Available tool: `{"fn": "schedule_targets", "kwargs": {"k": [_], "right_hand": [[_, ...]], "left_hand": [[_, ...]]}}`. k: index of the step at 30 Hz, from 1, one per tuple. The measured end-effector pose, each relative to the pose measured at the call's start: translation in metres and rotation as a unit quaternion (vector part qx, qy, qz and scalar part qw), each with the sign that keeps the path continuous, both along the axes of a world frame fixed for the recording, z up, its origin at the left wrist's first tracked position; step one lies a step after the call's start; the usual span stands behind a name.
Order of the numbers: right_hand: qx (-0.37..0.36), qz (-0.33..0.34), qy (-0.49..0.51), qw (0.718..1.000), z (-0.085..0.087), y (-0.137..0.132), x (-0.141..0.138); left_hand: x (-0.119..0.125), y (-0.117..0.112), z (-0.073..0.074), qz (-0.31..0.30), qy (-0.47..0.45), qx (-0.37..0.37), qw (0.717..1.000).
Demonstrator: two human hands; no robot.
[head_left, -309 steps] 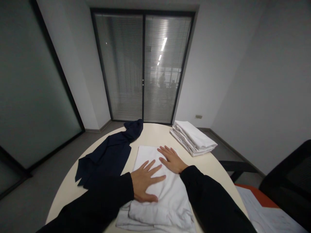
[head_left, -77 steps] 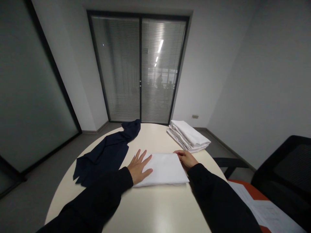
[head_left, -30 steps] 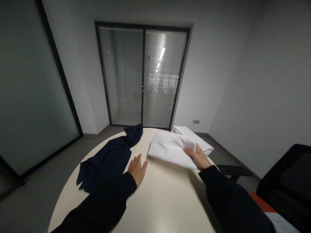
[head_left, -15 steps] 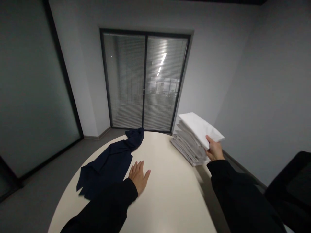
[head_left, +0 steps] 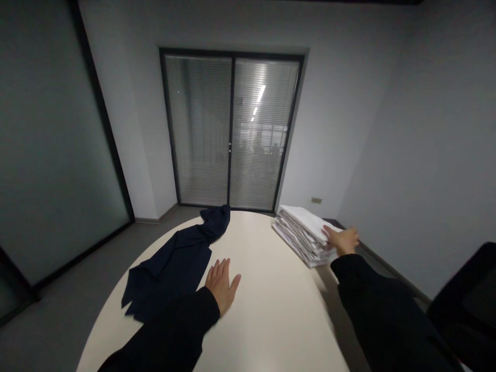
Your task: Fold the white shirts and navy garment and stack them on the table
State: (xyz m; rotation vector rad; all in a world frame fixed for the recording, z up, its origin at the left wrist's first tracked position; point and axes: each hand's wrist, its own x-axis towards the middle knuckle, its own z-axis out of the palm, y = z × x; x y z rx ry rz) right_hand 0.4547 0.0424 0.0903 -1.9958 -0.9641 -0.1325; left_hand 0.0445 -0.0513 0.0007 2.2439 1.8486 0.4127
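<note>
My right hand [head_left: 341, 238] lies flat, fingers stretched out, on top of a stack of folded white cloths [head_left: 300, 232] at the far right of the round table [head_left: 267, 315]. The topmost folded cloth sits under my palm. My left hand [head_left: 222, 281] rests open and flat on the bare tabletop, just right of a dark navy garment [head_left: 176, 256] spread loosely over the table's left side. Both my arms are in black sleeves.
A sliding glass door with blinds [head_left: 230, 132] stands behind the table. A frosted glass wall [head_left: 46, 155] runs along the left. A black chair [head_left: 463, 305] is at the lower right.
The white cloth was folded smaller on the table, then my right hand lifted it, carried it right and set it on the stack. My left hand stayed flat on the table.
</note>
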Motion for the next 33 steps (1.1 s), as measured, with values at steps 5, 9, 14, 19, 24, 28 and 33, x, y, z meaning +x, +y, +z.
{"fn": "schedule_targets", "kwargs": {"k": [5, 9, 14, 19, 24, 28, 33], "right_hand": [[-0.043, 0.101, -0.080, 0.991, 0.013, 0.007, -0.020], [-0.084, 0.218, -0.234, 0.944, 0.008, 0.010, -0.041], [-0.216, 0.278, -0.285, 0.892, -0.011, 0.008, -0.050], [-0.224, 0.240, -0.320, 0.889, -0.014, 0.002, -0.060], [-0.083, 0.160, -0.402, 0.898, -0.005, -0.023, -0.091], [-0.017, 0.238, -0.416, 0.877, -0.025, -0.051, -0.121], [-0.038, 0.321, -0.372, 0.870, -0.076, -0.068, -0.140]], "left_hand": [[0.000, 0.002, -0.003, -0.003, -0.005, 0.001, 1.000], [-0.001, 0.004, -0.007, -0.008, -0.012, 0.010, 1.000], [-0.002, 0.003, -0.004, -0.011, -0.020, 0.009, 1.000], [-0.002, 0.001, -0.005, -0.012, -0.006, 0.005, 1.000], [-0.005, 0.001, -0.001, 0.004, 0.034, 0.043, 0.999], [-0.025, 0.009, 0.019, 0.098, 0.138, 0.138, 0.976], [-0.055, 0.023, 0.038, 0.158, 0.159, 0.007, 0.975]]}}
